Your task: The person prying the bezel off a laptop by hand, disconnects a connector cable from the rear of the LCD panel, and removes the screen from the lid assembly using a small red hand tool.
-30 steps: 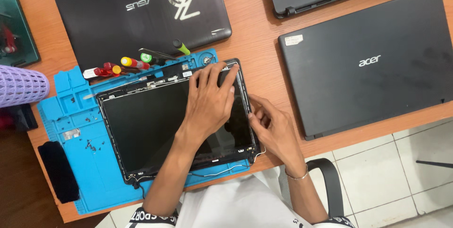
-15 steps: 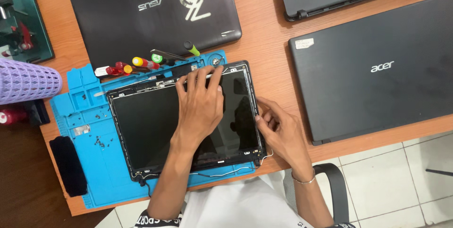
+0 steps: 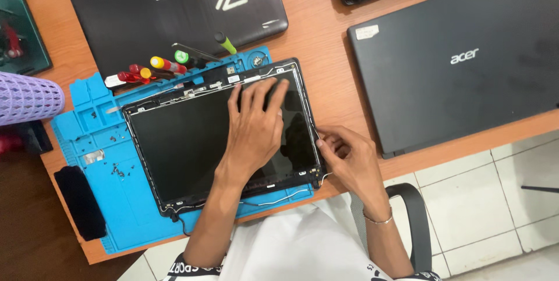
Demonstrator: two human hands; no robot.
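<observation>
On the wooden desk (image 3: pixel 326 36), left hand (image 3: pixel 256 132) lies flat on the screen panel (image 3: pixel 192 141); right hand (image 3: pixel 346 159) pinches its edge.

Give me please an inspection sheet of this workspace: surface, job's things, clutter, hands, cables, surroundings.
Surface: wooden desk with blue repair mat.
Job's things: laptop screen panel lying flat on the mat.
Clutter: screwdrivers, loose screws, three closed laptops, one at right.
Hands: left hand flat on the panel; right hand at its right edge.
Cables: thin wire along the panel's lower edge.
Surroundings: tiled floor, chair arm.
</observation>
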